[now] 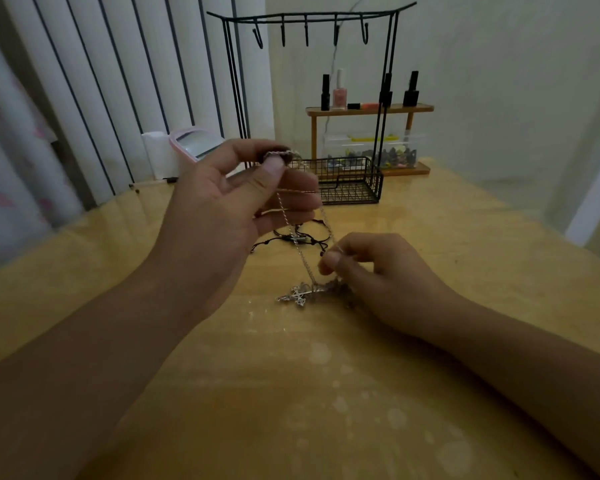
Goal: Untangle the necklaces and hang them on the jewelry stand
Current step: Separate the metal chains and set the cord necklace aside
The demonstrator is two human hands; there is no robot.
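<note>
Left grip: the left hand (222,206) is raised above the counter, thumb and forefinger pinched on a bunched part of the chain (303,258) near its top; the other fingers curl loosely below.
Right grip: the right hand (378,271) rests low on the counter, thumb and forefinger pinched on the chain lower down.
Chain: thin and silver, 2 strands run taut from the left hand down toward the right hand.
Pendant: a silver cross (297,296) lies on the counter at the chain's lower end, just beside the right hand; a small dark tangle sits next to it, too blurred to tell apart.
Cords: black cords (291,237) lie on the counter behind the chain, between the hands.
Stand: black wire stand (309,19) at the back of the counter, 5 hooks bare, with a wire basket (350,181) at its foot.
Counter: glossy yellow wood counter (291,393).
Shelf: a small wooden shelf (371,110) behind the stand holds polish bottles.
</note>
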